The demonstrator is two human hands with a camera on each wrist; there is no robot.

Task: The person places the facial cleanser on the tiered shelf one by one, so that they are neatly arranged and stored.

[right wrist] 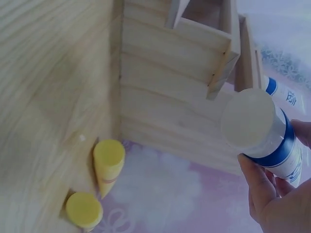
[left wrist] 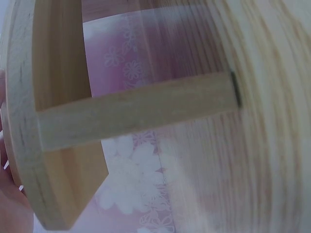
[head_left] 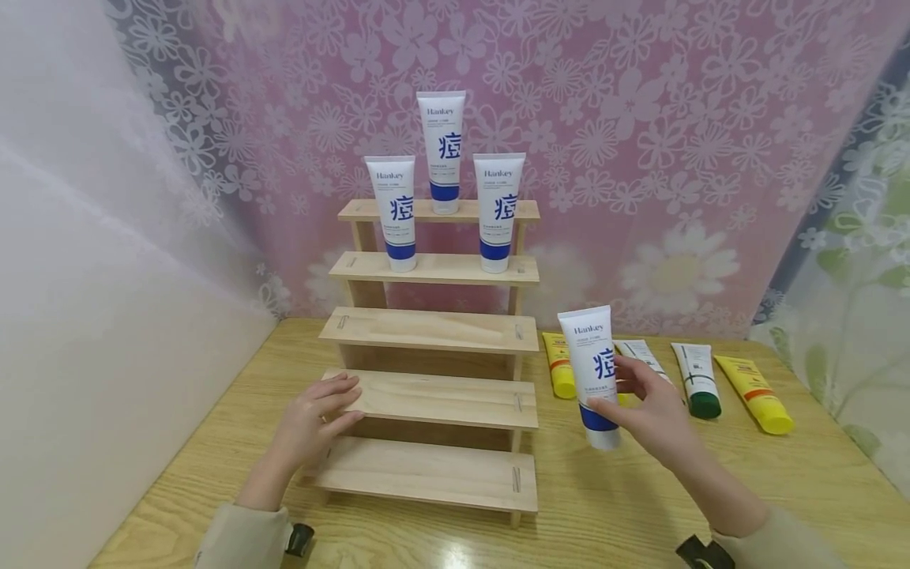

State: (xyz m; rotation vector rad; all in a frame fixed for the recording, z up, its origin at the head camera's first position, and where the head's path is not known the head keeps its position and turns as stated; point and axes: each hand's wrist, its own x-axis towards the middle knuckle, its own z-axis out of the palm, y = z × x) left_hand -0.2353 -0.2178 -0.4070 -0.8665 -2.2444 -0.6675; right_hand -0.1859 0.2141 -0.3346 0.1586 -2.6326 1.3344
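Note:
My right hand grips a white-and-blue squeeze tube in the air, cap down, to the right of a stepped wooden rack. In the right wrist view the tube's round white cap faces the camera, and fingers and thumb wrap its lower part. On the rack's left side, my left hand rests on the end of the second step from the bottom. Three matching tubes stand upright on their caps: one on the top step, and a left tube and right tube one step lower.
Right of the rack, yellow tubes and white tubes with green caps lie on the wooden table. Some are partly hidden behind my right hand. A pink flowered cloth hangs behind; a pale wall stands at left.

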